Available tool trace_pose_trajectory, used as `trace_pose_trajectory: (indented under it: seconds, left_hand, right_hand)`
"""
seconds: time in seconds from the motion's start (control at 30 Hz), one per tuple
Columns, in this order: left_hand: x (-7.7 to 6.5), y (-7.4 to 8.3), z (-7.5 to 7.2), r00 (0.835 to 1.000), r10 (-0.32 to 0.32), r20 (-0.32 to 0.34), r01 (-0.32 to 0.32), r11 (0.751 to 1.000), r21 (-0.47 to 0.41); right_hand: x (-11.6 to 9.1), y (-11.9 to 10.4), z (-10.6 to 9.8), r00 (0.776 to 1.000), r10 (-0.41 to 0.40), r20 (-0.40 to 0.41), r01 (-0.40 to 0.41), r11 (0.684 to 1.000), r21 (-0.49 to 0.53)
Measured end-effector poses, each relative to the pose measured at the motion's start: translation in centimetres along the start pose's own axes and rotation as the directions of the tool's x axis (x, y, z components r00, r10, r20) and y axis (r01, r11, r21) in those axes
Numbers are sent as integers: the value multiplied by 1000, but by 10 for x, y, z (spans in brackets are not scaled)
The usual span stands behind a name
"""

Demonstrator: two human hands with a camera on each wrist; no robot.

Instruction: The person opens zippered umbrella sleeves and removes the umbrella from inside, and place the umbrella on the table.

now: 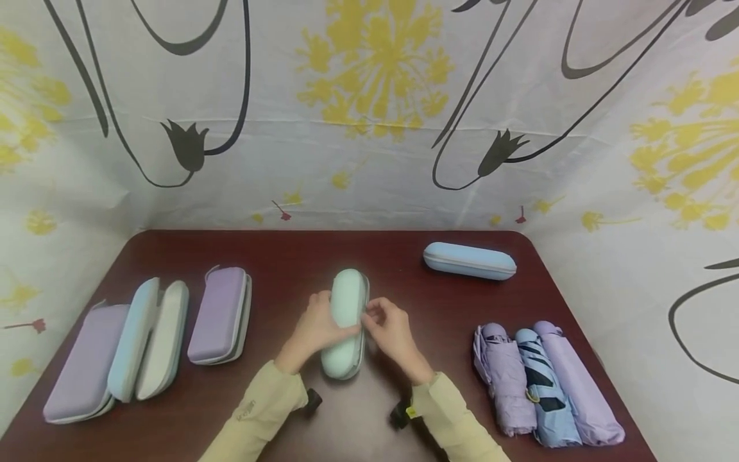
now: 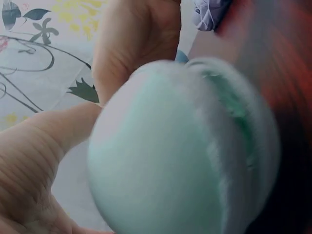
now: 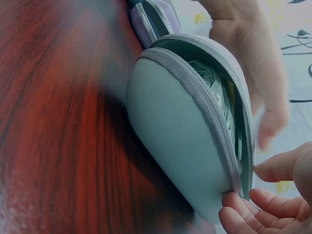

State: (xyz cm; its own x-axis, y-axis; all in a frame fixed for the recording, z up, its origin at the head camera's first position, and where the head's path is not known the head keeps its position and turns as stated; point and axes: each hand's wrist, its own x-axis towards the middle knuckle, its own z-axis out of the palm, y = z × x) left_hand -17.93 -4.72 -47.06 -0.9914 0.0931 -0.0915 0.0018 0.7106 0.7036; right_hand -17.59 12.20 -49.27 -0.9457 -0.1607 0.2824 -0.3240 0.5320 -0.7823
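A mint-green zip case [image 1: 348,292] stands on its side edge in the middle of the table. My left hand [image 1: 314,326] grips it from the left, thumb across the near part and fingers behind. On the zipper side, my right hand [image 1: 395,332] pinches the zip edge between thumb and curled fingers; the pull itself is hidden by them. The right wrist view shows the zip [image 3: 207,97] parted along the rim, with folded green fabric [image 3: 220,100] inside. From the left wrist, the rounded end of the case fills the view, its gap also visible.
Left of the case are a purple case [image 1: 219,314], a pale grey case [image 1: 163,343], a light-blue case [image 1: 134,340] and another purple case [image 1: 86,362]. A blue case [image 1: 470,260] lies at the back right. Three folded umbrellas [image 1: 545,391] lie at the front right.
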Motion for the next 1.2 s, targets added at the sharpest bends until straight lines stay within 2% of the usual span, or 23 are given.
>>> trace_pose_trajectory:
  seconds: [0.2,0.43,0.53,0.67,0.8,1.0,1.1,1.2]
  left_hand:
    - [-3,-4,9,999,-26,-19,26,1000,-2]
    - [-2,-2,11,999,-27,-19,27,999,20]
    - [-2,-5,9,1000,-29,-11,29,999,-14]
    - [0,-11,5,998,-55,37,59,991,-123]
    - [-1,-19,-2,989,-98,113,125,956,-265]
    - [-5,-27,-11,975,-129,180,196,883,-428]
    - [-6,-31,-14,969,-143,203,228,838,-495]
    - [-7,-36,-16,961,-143,235,254,789,-560]
  right_hand:
    - [-1,1,-1,1000,-6,4,6,1000,8]
    - [-1,-3,-2,1000,-10,28,9,1000,16]
    - [-1,-5,-3,999,-18,43,18,1000,9]
    - [1,-6,-5,999,-21,43,21,1000,9]
    - [2,-8,-4,999,-25,23,25,1000,0]
    - [2,-16,-3,999,-43,12,43,999,-31]
    - [4,-19,-2,999,-50,18,51,997,-50]
    - [9,-22,-1,999,-8,50,12,996,-90]
